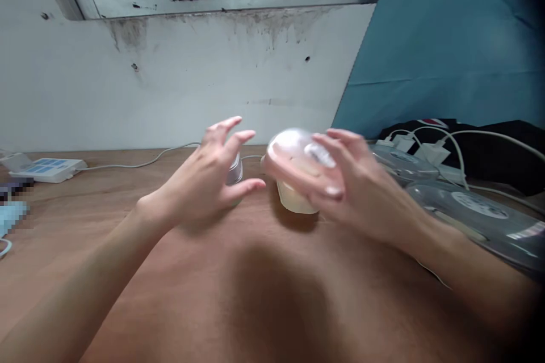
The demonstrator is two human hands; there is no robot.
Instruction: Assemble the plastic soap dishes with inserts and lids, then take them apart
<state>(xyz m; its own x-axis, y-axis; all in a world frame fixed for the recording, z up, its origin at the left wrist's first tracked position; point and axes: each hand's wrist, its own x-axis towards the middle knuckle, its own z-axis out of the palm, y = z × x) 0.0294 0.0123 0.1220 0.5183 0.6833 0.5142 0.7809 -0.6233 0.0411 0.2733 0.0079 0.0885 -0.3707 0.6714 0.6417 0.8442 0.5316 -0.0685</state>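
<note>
My right hand (340,176) grips a clear domed lid with a pinkish rim (293,161), smeared by motion, its fingers at the lid's right side. Tilted, the lid overlaps a pale yellow, translucent cup-like container (293,198) on the wooden table; whether the two touch I cannot tell. To the left, my left hand (213,161) is raised above the table, empty, with fingers apart and pointing right. Partly hidden behind it stands a small clear jar-like thing (235,171).
A white power strip (55,170) lies at the left, its cable running along the wall. Clear plastic lidded containers (481,215) crowd the right side, with white chargers (432,150) and cables behind them. A blue sheet (434,39) hangs at the back right.
</note>
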